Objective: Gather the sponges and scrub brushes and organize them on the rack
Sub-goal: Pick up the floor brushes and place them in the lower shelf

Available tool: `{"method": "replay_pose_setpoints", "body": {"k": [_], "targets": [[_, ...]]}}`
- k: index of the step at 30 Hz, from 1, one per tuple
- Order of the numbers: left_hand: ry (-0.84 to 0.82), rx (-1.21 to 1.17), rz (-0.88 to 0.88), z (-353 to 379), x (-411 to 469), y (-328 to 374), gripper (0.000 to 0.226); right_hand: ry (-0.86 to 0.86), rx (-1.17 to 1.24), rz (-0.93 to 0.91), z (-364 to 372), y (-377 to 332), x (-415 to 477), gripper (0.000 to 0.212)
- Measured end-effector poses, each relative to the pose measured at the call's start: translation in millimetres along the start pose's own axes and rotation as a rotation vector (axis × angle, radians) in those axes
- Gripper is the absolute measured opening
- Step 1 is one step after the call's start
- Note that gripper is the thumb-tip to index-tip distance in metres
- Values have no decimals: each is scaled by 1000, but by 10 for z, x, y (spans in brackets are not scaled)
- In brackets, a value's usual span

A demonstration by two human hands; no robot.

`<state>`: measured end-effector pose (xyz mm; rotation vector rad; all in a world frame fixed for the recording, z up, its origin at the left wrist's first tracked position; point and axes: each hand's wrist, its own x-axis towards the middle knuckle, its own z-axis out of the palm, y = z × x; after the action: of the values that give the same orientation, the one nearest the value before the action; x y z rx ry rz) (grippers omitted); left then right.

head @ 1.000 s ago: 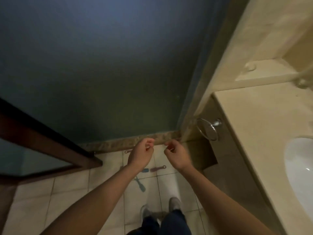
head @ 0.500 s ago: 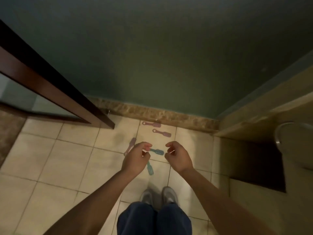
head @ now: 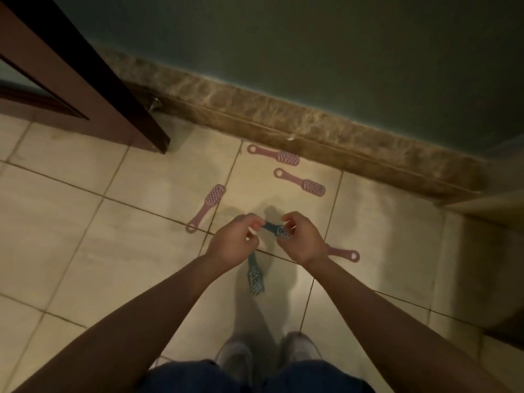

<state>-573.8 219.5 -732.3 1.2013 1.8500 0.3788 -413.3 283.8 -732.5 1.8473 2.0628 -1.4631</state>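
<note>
On the tiled floor (head: 71,228) below the skirting board (head: 312,123) lie the scrub brushes: pink ones (head: 273,155), (head: 300,182), (head: 206,207), another pink handle (head: 343,253) past the right wrist, and two blue ones (head: 276,229), (head: 255,275). No sponge or rack shows. They look light, stiff plastic and lie flat, so a fingertip under the ringed handle end should lift one more easily than the bristled head. The left hand (head: 235,242) and right hand (head: 300,239) hang above the floor with fingers curled in. They seem to hold nothing, and the blue brush between them probably lies on the tile below, though the dim view leaves that unsure. Compared with half a second ago, the head is lower and tilted further down. The brushes appear nearer, the metal ring at right is gone from view, and the hands keep their pose.
</note>
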Motion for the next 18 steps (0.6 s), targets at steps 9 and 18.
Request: {"method": "replay_pose_setpoints", "body": {"k": [9, 18], "targets": [[41, -116, -18, 539, 480, -398, 33, 92, -391, -161, 464, 524, 580, 36], [168, -324, -180, 570, 441, -439, 6, 51, -65, -115, 538, 476, 580, 15]]}}
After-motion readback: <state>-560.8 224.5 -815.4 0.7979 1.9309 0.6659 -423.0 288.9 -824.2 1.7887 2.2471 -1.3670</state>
